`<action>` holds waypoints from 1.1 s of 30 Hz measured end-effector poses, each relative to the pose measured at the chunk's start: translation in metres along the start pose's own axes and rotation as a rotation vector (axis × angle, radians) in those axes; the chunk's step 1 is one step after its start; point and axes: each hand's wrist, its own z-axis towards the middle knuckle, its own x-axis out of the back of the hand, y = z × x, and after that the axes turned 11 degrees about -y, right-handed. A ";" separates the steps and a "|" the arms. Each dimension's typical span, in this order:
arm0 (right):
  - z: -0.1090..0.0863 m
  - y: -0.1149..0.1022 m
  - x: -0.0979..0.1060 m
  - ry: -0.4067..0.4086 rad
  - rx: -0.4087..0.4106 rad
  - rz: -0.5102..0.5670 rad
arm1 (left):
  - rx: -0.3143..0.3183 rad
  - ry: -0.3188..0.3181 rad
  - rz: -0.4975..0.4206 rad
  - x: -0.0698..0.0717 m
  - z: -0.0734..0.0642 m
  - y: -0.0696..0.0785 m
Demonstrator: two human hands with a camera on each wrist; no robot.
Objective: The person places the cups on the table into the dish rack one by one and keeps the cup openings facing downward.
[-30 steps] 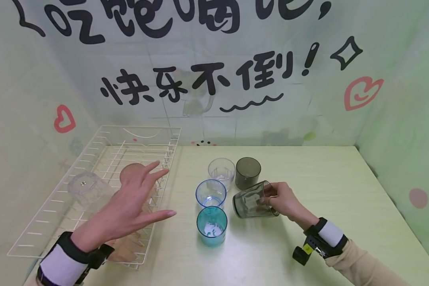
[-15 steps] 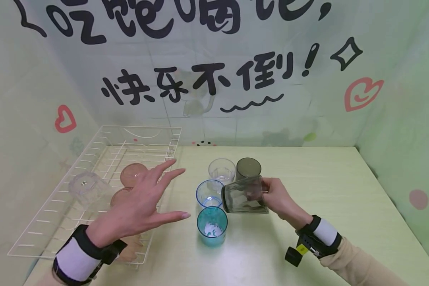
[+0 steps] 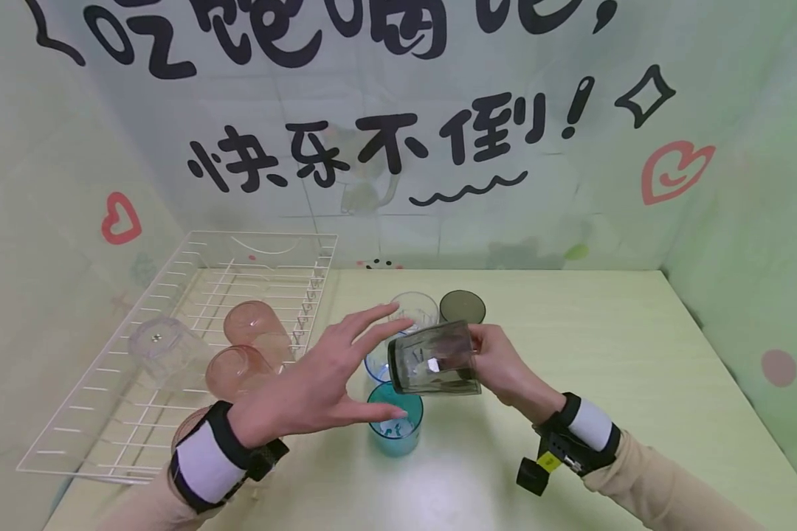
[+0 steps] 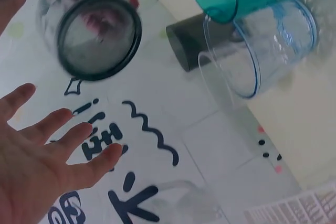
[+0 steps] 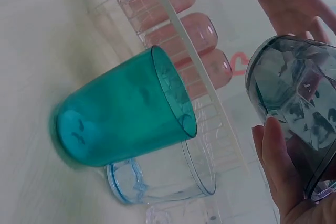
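Note:
My right hand [image 3: 505, 365] grips a smoky grey glass [image 3: 428, 361] at its mouth. The glass lies tilted on its side in the air, its thick base toward the left. Opposite that base, my left hand [image 3: 319, 380] reaches over with fingers spread, and a gap shows between palm and glass in the left wrist view. Below the fingers stands a teal cup [image 3: 395, 444]. Behind it are a blue-rimmed clear cup [image 3: 375, 369], partly hidden, and a clear cup [image 3: 415, 302]. A dark olive-grey cup [image 3: 463, 304] stands beside the clear one.
At the left sits a white wire rack [image 3: 285, 243]. In it are a clear cup [image 3: 162, 345], bottom up, and several pink cups [image 3: 255, 324], some covered by my left arm. A printed cloth [image 3: 558, 221] hangs behind the pale table [image 3: 604, 354].
My right hand has lifted the grey glass and brought it left, over the other cups. My left hand has moved right, from above the rack to near the glass's base, fingers still spread.

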 end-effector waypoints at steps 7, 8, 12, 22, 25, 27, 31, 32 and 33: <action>-0.001 -0.004 -0.004 -0.032 0.025 0.054 | -0.087 0.008 -0.065 -0.012 0.010 0.003; -0.001 -0.005 -0.004 -0.037 0.032 0.061 | -0.095 0.010 -0.069 -0.014 0.011 0.003; -0.002 -0.005 -0.006 -0.062 0.048 0.089 | -0.116 0.019 -0.076 -0.018 0.015 0.004; -0.002 -0.005 -0.010 -0.105 0.089 0.117 | -0.175 0.048 -0.084 -0.026 0.025 0.006; -0.002 -0.006 -0.010 -0.105 0.082 0.116 | -0.181 0.057 -0.078 -0.027 0.025 0.006; -0.003 -0.006 -0.009 -0.109 0.076 0.119 | -0.185 0.059 -0.077 -0.027 0.025 0.006; -0.004 -0.006 -0.009 -0.122 0.072 0.133 | -0.188 0.052 -0.069 -0.029 0.025 0.006; -0.004 -0.005 -0.009 -0.127 0.072 0.141 | -0.188 0.051 -0.064 -0.029 0.025 0.005; -0.004 -0.005 -0.009 -0.131 0.072 0.147 | -0.186 0.049 -0.059 -0.029 0.025 0.005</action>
